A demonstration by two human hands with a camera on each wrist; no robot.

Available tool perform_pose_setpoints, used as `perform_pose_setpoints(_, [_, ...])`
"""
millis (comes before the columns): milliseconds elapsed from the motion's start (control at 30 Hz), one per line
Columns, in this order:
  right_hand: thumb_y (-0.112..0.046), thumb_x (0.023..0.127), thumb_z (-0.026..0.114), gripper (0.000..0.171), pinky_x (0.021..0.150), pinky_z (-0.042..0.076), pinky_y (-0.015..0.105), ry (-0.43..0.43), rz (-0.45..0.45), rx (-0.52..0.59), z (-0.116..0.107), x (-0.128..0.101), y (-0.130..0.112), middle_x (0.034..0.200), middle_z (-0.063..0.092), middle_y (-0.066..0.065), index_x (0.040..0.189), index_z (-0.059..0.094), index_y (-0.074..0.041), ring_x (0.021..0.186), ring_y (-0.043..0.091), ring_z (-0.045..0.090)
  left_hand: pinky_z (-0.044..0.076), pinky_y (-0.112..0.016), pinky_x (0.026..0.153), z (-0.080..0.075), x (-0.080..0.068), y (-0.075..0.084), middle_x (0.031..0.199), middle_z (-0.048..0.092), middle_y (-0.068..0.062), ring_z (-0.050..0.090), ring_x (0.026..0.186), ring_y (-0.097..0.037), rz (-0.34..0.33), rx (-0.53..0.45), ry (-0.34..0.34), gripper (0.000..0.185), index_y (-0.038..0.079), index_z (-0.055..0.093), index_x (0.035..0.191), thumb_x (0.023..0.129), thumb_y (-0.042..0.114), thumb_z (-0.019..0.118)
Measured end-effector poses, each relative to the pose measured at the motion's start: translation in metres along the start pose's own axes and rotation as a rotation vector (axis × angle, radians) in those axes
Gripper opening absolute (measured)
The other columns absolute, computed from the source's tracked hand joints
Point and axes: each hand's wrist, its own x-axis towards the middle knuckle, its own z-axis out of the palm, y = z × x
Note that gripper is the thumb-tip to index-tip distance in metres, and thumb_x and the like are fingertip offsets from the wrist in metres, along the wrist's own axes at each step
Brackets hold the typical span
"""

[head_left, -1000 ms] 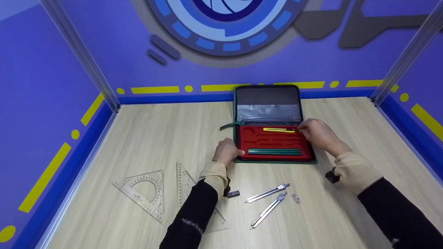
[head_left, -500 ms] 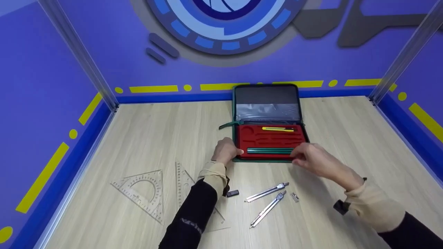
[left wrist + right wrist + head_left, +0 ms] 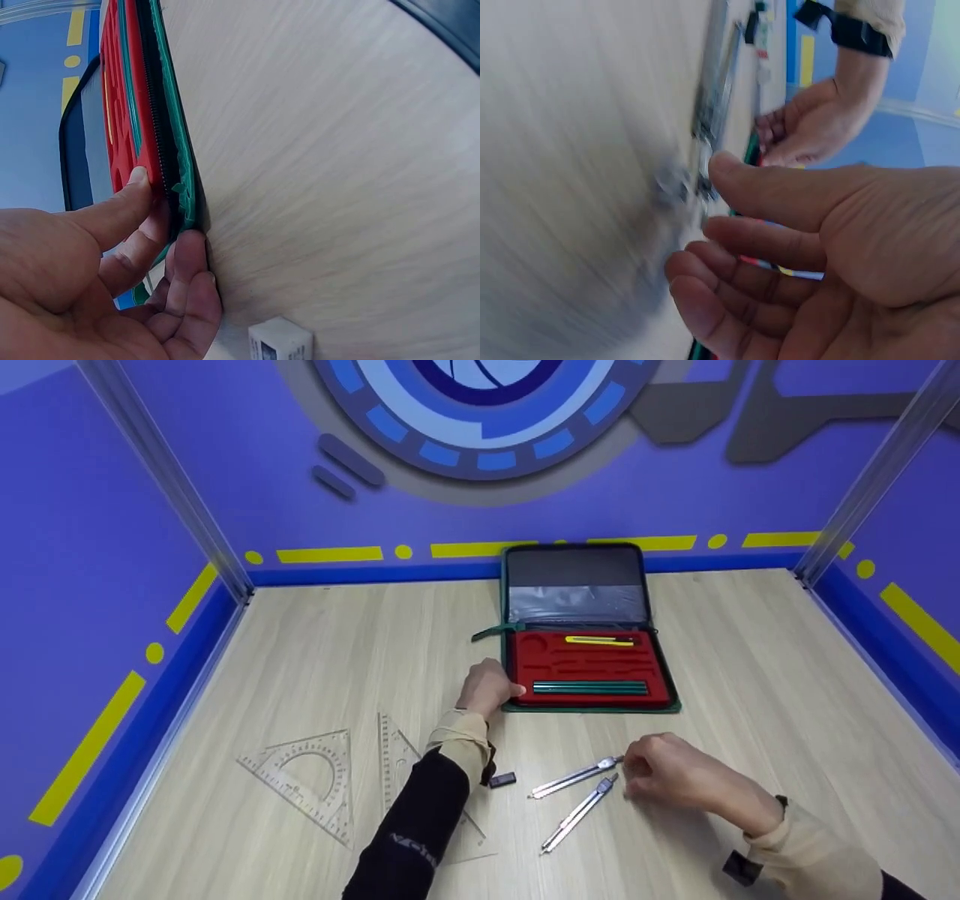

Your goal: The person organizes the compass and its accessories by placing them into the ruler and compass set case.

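Reaching at lower centre of the head view, the right hand hovers with loose, empty fingers beside the compass; pinch its hinge end while the left hand grips the case.

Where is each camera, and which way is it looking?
Head: sits high, looks forward and down at the table, open case and two compasses; both forearms and hands show.
Left wrist: sits low beside the left hand, looks along the case's edge; its fingers grip that edge.
Right wrist: sits behind the right hand, looks across the table at the blurred compasses; its palm shows.
Shared: the right wrist view and the head view both show the left hand at the case.
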Motion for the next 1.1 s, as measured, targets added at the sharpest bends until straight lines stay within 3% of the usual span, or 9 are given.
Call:
perform_pose_setpoints(233, [-0.007, 0.08, 0.088, 0.023, 0.057, 0.041, 0.026, 0.004, 0.065, 0.024, 0.012, -0.005, -0.006, 0.074, 0.053, -0.005, 0.085, 0.066, -0.008, 0.067, 0.008, 0.046, 0.057, -0.039, 0.088, 0.001, -0.001, 0.0, 0.112, 0.073, -0.019, 0.07, 0.104, -0.029, -0.009, -0.003, 0.002, 0.043, -0.004, 0.072, 0.114, 0.088, 0.027, 0.085])
perform_pose_setpoints(433, [0.008, 0.081, 0.077, 0.02, 0.059, 0.044, 0.027, -0.012, 0.094, 0.032, 0.015, -0.007, -0.008, 0.076, 0.055, -0.004, 0.085, 0.066, -0.007, 0.069, 0.01, 0.049, 0.056, -0.038, 0.088, -0.001, -0.003, 0.001, 0.113, 0.073, -0.017, 0.07, 0.103, -0.026, -0.029, -0.015, -0.005, 0.042, -0.003, 0.073, 0.115, 0.088, 0.027, 0.085])
perform_pose_setpoints(600, [0.01, 0.081, 0.072, 0.019, 0.06, 0.044, 0.027, -0.024, 0.08, 0.024, 0.011, -0.01, -0.006, 0.076, 0.055, -0.004, 0.084, 0.066, -0.008, 0.069, 0.009, 0.049, 0.056, -0.037, 0.087, -0.002, -0.003, 0.002, 0.113, 0.074, -0.017, 0.07, 0.102, -0.026, -0.023, -0.005, -0.006, 0.042, -0.003, 0.074, 0.115, 0.089, 0.028, 0.084])
perform_pose_setpoints(700, [0.008, 0.083, 0.072, 0.018, 0.061, 0.044, 0.027, -0.031, 0.034, 0.023, 0.006, -0.011, -0.006, 0.078, 0.058, -0.006, 0.085, 0.069, -0.01, 0.07, 0.008, 0.049, 0.056, -0.038, 0.087, -0.002, -0.002, 0.002, 0.113, 0.074, -0.018, 0.07, 0.103, -0.026, -0.017, 0.0, -0.002, 0.043, -0.004, 0.073, 0.115, 0.088, 0.028, 0.085])
perform_pose_setpoints(900, [0.013, 0.08, 0.066, 0.025, 0.062, 0.044, 0.026, 0.038, -0.09, -0.007, -0.013, -0.008, -0.011, 0.082, 0.058, -0.003, 0.085, 0.075, -0.009, 0.073, 0.007, 0.048, 0.056, -0.037, 0.086, -0.004, -0.002, 0.001, 0.112, 0.074, -0.016, 0.069, 0.097, -0.023, -0.024, -0.013, -0.004, 0.041, -0.003, 0.074, 0.114, 0.089, 0.027, 0.085])
perform_pose_setpoints(1100, [0.02, 0.08, 0.058, 0.035, 0.068, 0.05, 0.03, 0.097, -0.052, 0.017, -0.039, 0.001, -0.018, 0.097, 0.062, 0.004, 0.1, 0.076, -0.002, 0.085, 0.017, 0.056, 0.057, -0.038, 0.085, -0.001, -0.002, -0.001, 0.111, 0.074, -0.017, 0.07, 0.097, -0.024, -0.014, -0.016, -0.001, 0.041, -0.003, 0.074, 0.114, 0.088, 0.027, 0.085])
